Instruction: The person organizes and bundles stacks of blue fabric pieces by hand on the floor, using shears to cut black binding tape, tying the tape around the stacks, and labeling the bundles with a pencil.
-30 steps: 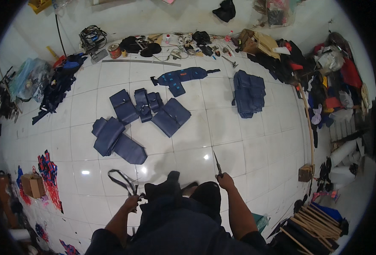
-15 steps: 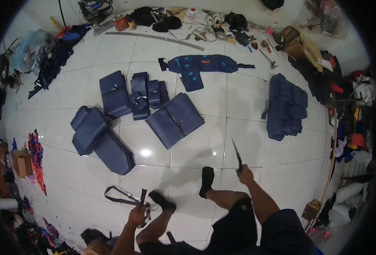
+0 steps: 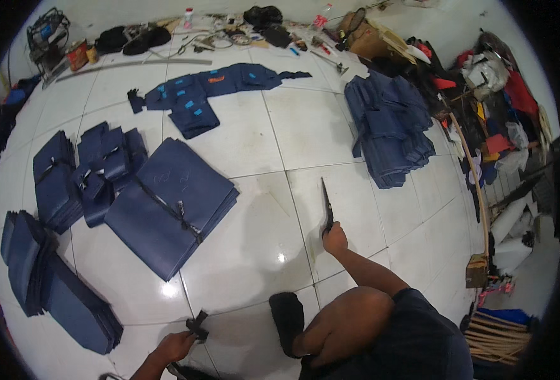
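Observation:
My right hand (image 3: 336, 240) is closed round a pair of dark scissors (image 3: 327, 204), whose blades point away from me over the white tiles. Low in the view, my left hand (image 3: 176, 347) grips a black strap (image 3: 197, 325), its end sticking out past the fingers; the rest of it is partly cut off by the lower edge. Between the hands and a little farther off lies a large stack of navy panels (image 3: 172, 215), tied with a black strip. My knee is bent and one dark-socked foot (image 3: 287, 323) rests between my hands.
Smaller navy bundles (image 3: 58, 183) and a long navy stack (image 3: 80, 307) lie at left. A navy belt-like piece with blue patches (image 3: 210, 88) is spread farther off. Another navy pile (image 3: 391, 130) sits at right, near a wooden pole (image 3: 473, 177) and clutter.
My view has come lower and closer to the floor and shifted right, so the navy stacks appear larger and farther left. Both hands keep their hold on the scissors and the strap.

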Demonstrator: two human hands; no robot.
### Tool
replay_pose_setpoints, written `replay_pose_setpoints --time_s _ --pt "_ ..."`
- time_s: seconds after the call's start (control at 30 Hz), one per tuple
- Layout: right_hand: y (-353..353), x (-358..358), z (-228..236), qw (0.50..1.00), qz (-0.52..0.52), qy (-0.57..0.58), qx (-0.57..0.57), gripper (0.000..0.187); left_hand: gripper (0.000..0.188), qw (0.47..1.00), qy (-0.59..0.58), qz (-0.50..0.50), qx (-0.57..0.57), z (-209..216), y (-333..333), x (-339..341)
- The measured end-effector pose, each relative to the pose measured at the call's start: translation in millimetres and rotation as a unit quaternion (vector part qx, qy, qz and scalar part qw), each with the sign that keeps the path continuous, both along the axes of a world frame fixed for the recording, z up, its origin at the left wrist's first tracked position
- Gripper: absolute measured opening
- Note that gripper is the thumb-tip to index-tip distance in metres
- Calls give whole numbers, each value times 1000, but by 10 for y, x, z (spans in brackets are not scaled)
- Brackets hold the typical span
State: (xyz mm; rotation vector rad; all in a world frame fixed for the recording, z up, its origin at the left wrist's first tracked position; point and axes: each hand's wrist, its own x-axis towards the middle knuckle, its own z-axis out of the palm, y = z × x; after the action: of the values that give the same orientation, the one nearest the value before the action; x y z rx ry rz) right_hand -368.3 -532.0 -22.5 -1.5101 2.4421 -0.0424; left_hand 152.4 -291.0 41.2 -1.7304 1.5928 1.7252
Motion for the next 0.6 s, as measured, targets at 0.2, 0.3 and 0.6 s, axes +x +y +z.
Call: replay_pose_setpoints --time_s 0.2,0.3,0.6 --pt "-24 -123 -87 997 29 -17 -66 41 47 984 13 -170 -46 -440 -272 96" --pt "-6 -218 -76 998 56 -6 -18 44 42 962 20 -260 -77 -568 -315 -111" --pt "192 1699 1376 838 410 -349 90 42 21 942 -58 -156 -290 257 -221 -392"
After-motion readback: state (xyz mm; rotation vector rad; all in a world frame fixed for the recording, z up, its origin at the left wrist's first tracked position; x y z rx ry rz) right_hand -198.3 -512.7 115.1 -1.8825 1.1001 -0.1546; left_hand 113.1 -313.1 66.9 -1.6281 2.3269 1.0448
